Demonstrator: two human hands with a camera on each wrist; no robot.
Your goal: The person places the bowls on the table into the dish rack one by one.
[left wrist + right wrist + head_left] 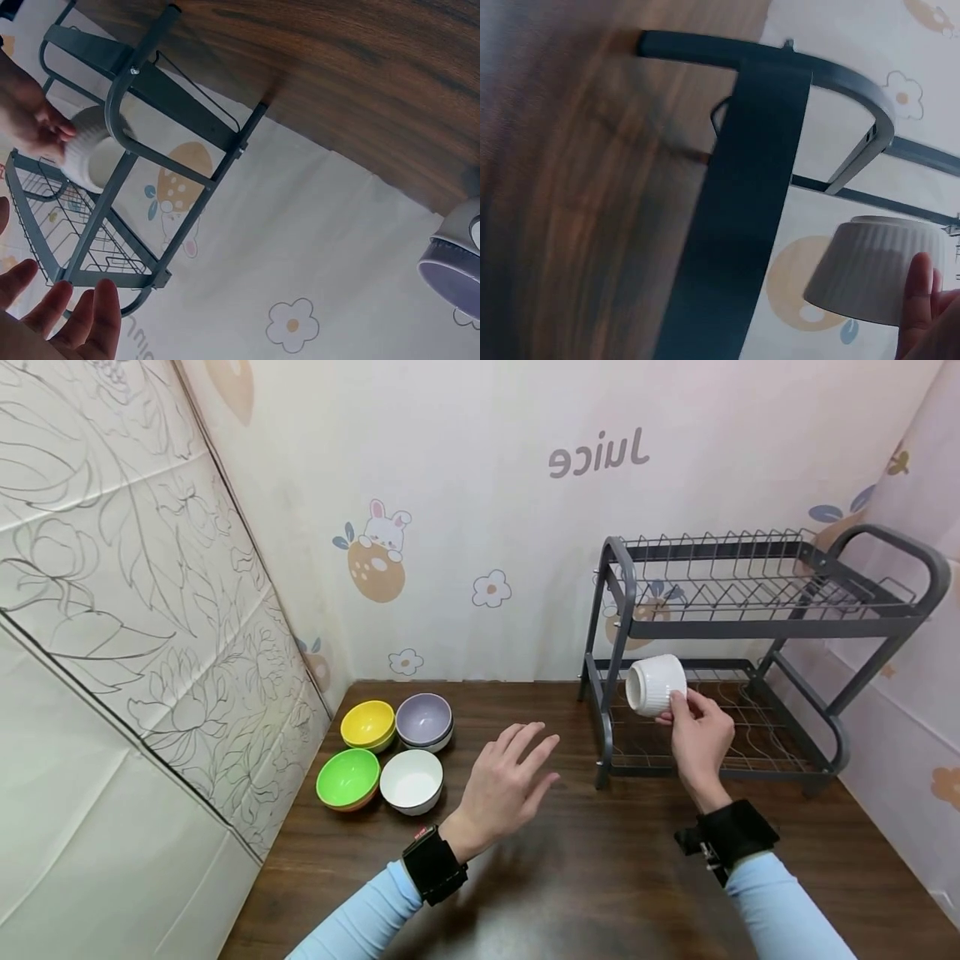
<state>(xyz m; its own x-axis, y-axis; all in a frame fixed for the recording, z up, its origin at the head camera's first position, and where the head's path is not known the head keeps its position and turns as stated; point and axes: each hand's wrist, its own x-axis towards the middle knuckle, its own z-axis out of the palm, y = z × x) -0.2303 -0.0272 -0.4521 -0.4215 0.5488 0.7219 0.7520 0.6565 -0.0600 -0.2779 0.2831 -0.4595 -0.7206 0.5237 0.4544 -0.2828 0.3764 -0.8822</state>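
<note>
Pinching a ribbed white cup [660,683], tipped sideways by the dark rack [772,628], in the right hand [701,739]; holding the left hand [501,787], fingers apart, near the white bowl [411,781].

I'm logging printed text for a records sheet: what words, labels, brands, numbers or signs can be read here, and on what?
"Juice", mirror-reversed, on the wall; the left wrist view shows it cut off.
Red tag on the left wristband: too small to read.

Two hands [502,785] [703,739]; one ribbed cup [660,683]; four uppermost bowls [367,722] [423,719] [348,777] [412,779]; one two-tier rack [765,629]; two wristbands [435,867] [738,833].
</note>
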